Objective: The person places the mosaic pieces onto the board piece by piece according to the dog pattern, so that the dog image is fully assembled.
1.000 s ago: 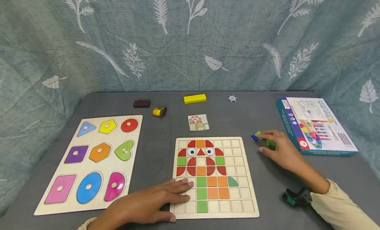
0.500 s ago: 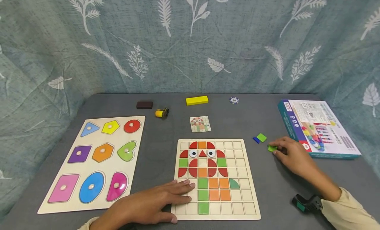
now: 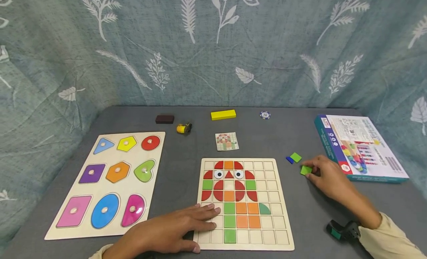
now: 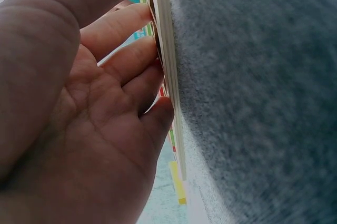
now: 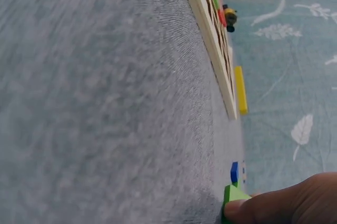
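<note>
My right hand (image 3: 328, 175) pinches a light green square tile (image 3: 305, 170) between thumb and index finger, right of the wooden grid board (image 3: 285, 229). In the right wrist view the thumb lies against that green tile (image 5: 235, 194). Another green square tile (image 3: 295, 157) and a small blue piece (image 3: 289, 160) lie just beyond. My left hand (image 3: 175, 229) rests with extended fingers on the board's lower left, covering several cells. Red, orange and green pieces and two eye tiles form a figure on the grid; a teal quarter-circle (image 3: 264, 209) sits at its right side.
A knob puzzle board (image 3: 100, 188) lies at left. Behind the grid are a picture card (image 3: 227, 141), a yellow block (image 3: 223, 115), a dark brown block (image 3: 165, 119), a small yellow-and-black toy (image 3: 184, 128) and a poker chip (image 3: 265, 115). A box (image 3: 361, 149) stands at right.
My right hand has moved from the far green tile and blue piece to the nearer green tile, which it now pinches. The left hand stays on the board; the head view shifts slightly.
</note>
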`<act>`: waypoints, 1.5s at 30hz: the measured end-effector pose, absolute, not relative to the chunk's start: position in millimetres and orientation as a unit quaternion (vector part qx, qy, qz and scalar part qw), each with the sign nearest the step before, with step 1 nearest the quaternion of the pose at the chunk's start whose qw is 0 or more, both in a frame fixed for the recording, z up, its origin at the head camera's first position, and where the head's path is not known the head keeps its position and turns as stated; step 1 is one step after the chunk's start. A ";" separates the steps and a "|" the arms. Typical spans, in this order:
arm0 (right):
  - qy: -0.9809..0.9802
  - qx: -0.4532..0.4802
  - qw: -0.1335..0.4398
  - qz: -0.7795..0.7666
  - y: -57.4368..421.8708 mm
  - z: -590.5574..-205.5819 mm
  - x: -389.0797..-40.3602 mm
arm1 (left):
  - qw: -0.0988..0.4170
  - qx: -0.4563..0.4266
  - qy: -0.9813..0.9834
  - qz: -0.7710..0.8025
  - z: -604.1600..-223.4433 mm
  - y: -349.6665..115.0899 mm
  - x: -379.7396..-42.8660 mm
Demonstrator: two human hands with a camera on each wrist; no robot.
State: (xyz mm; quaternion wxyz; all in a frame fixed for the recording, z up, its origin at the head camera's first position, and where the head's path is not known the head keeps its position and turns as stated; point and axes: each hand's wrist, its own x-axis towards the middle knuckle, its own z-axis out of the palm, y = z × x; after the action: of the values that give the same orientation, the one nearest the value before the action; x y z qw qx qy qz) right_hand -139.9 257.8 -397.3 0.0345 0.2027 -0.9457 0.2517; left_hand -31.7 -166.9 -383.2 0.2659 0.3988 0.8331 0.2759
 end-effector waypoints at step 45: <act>-0.757 0.416 -0.290 0.411 184.7 -376.8 -100.6 | 0.273 0.397 0.833 0.272 -382.6 -166.0 -32.1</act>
State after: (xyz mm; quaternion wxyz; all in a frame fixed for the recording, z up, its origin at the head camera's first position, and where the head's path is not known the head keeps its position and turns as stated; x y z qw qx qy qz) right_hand -100.6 184.7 -376.8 -0.2897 0.4161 -0.7575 0.4113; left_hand -32.1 -166.0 -382.6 0.2730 0.3967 0.8330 0.2724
